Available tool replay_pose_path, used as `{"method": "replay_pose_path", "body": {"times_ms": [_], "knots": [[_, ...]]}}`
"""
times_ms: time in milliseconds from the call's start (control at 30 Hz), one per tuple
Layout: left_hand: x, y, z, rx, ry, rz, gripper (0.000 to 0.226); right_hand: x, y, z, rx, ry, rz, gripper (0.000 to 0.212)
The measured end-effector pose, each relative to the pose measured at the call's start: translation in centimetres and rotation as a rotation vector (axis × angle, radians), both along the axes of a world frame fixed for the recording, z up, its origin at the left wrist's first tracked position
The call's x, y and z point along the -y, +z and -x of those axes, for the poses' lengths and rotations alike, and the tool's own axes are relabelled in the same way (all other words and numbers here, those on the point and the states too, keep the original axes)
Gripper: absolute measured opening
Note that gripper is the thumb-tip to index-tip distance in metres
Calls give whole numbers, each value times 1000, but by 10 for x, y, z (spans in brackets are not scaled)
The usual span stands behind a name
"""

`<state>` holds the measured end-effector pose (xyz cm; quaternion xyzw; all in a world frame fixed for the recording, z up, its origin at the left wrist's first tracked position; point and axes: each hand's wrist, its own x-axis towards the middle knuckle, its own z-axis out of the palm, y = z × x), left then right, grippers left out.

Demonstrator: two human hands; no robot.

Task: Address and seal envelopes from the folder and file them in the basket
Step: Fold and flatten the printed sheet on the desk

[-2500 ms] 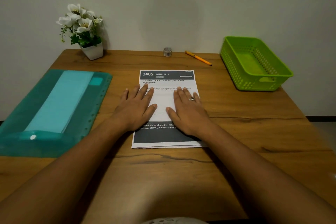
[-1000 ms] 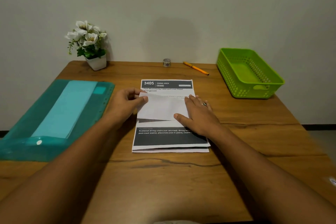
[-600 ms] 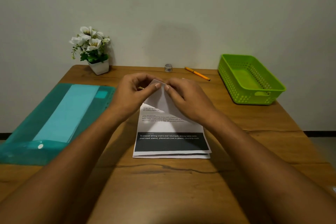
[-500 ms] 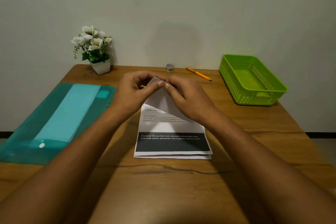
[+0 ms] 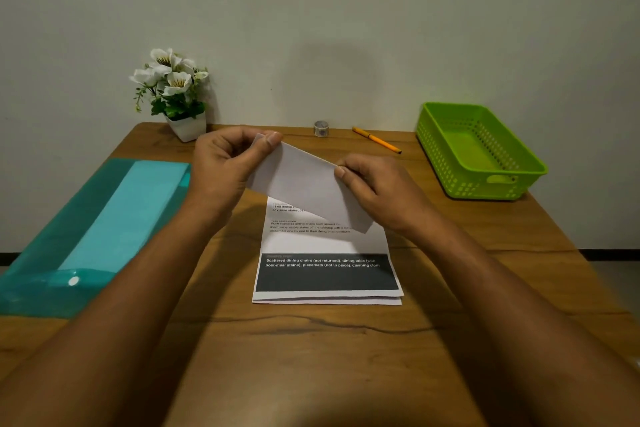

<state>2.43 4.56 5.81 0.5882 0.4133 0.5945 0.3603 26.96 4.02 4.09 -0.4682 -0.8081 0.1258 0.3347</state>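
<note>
Wooden table [image 5: 311, 357] | left hand [image 5: 225, 166], right hand [image 5: 377, 194] pinch white envelope [image 5: 304, 184] at either end | tilted above printed sheet [image 5: 325, 274]

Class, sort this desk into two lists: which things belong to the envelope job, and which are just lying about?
For the job: envelope, pinched by left hand and right hand; folder; basket; pen; small roll, perhaps tape.
Lying about: printed sheets; potted flowers.

Teal translucent folder [image 5: 69, 218] flat on the desk [image 5: 311, 357] at left, pale envelopes [image 5: 128, 211] inside. Green perforated basket [image 5: 485, 180] at far right. Orange pen [image 5: 375, 139] near the back edge. White paper [image 5: 304, 184] raised, tilted, blank side showing, over printed sheets [image 5: 325, 274] at centre.
</note>
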Motion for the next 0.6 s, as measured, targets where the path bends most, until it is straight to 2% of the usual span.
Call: {"method": "replay_pose_path", "body": {"times_ms": [233,433,500,600], "knots": [[-6,-15,18,29,97,65,16,-3,-10,-32,-21,-89,55,24],[-7,-28,26,-34,80,124,17,-5,-3,-44,-301,-145,97,16],[-5,-30,26,-113,70,139,22,-5,2,-44,-375,-170,66,12],[-8,-33,29,-402,206,53,29,-4,12,-41,-365,-199,-10,10]]}}
